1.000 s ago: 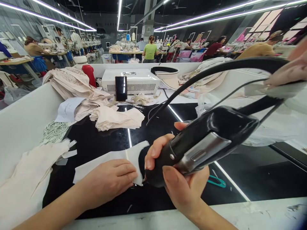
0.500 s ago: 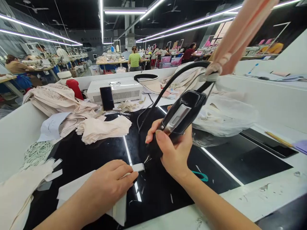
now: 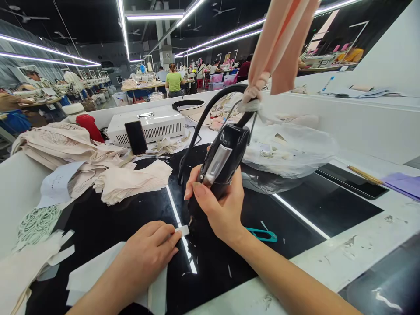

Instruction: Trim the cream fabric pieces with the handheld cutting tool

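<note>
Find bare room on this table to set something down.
The widest nearly bare patch is the black surface right of the turquoise tool, between the clear bag and the pale front edge. A smaller one lies between the cream fabric stack and the left hand. Crowded: the left, with fabric heap and green cord, and the back, around the white box.

"What did the right grip (image 3: pixel 219 210) hold?"

"A black tool (image 3: pixel 225 151), mid-frame, tilted, its tip just beside a white strip (image 3: pixel 184 230)."

"And the left grip (image 3: pixel 149 251)?"

"It had that strip under its fingertips, lower centre; white fabric (image 3: pixel 93 267) lay beneath its wrist, lower left."

"What else was on the desk (image 3: pixel 108 218)?"

"A teal tool (image 3: pixel 269 236) lower right, a pale cloth stack (image 3: pixel 133 180) left of centre, a dark phone (image 3: pixel 136 138) above that."
</note>
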{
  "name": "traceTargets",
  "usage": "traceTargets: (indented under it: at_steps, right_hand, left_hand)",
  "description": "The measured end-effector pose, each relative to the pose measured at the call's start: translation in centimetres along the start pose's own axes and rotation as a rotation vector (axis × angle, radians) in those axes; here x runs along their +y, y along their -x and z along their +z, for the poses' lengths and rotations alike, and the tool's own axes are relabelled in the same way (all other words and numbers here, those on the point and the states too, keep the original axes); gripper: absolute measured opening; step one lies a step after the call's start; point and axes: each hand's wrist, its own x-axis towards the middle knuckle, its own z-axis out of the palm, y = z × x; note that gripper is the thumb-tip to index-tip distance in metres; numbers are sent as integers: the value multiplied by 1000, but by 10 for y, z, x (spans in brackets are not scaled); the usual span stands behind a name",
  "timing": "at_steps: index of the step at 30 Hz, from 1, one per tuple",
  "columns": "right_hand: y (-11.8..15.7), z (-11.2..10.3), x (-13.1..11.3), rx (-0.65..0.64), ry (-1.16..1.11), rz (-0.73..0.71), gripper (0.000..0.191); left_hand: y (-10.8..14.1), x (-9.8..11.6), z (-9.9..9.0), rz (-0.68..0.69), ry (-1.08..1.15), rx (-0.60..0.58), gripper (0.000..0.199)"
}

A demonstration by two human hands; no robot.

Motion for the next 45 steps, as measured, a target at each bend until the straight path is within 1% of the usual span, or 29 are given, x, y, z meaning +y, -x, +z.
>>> traceTargets:
  at_steps: [5, 10, 13, 15, 18, 21, 23, 24, 25, 26, 27, 29, 30, 32, 35, 38, 41, 43, 45]
  right_hand:
    - [1, 0, 0, -17, 8, 0, 39]
    - [1, -3, 3, -30, 30, -6, 40]
    - [-2, -9, 5, -61, 71, -17, 50]
    - [-5, -16, 4, -90, 151, -42, 59]
    - [-9, -30, -2, -101, 423, -150, 63]
    - [-7, -46, -10, -34, 724, -306, 69]
    - [-2, -56, -15, 66, 811, -420, 70]
    - [2, -61, -16, 95, 822, -484, 66]
    - [7, -65, -18, 84, 833, -549, 59]
    - [12, -69, -19, -13, 885, -579, 50]
    - [18, -73, -20, -164, 942, -598, 43]
    - [29, -78, -19, -465, 1029, -578, 35]
    - [34, -80, -17, -567, 1052, -548, 32]
    - [43, -83, -13, -699, 1105, -467, 29]
    - [53, -85, -6, -804, 1209, -369, 31]
    - [56, -84, -1, -859, 1279, -351, 31]
    - [56, -84, 0, -885, 1325, -375, 27]
    - [55, -86, -2, -875, 1346, -420, 23]
    - [56, -90, -4, -843, 1379, -478, 26]
  left_hand:
    - [-1, 1, 1, 2, -5, 19, 39]
    - [-1, 2, -1, -7, 14, -8, 36]
    - [0, 2, -2, -42, 67, -38, 31]
    - [-1, 2, -3, -84, 117, -58, 28]
    - [-1, 3, -4, -123, 161, -76, 25]
    - [0, 4, -3, -139, 170, -100, 23]
    - [1, 5, -2, -146, 178, -102, 22]
    - [1, 6, -1, -148, 181, -94, 21]
    - [1, 6, -1, -152, 182, -85, 21]
    - [1, 6, -1, -157, 182, -73, 21]
    - [1, 7, 0, -161, 182, -65, 21]
    - [0, 7, 1, -163, 174, -49, 20]
    - [0, 8, 1, -163, 169, -44, 19]
    - [0, 9, 3, -156, 162, -26, 19]
    - [0, 9, 5, -151, 151, -3, 20]
    - [0, 9, 5, -144, 136, -4, 21]
    - [0, 9, 4, -136, 130, -3, 20]
    - [-1, 10, 3, -137, 131, 3, 20]
    - [-1, 10, 3, -134, 132, 10, 19]
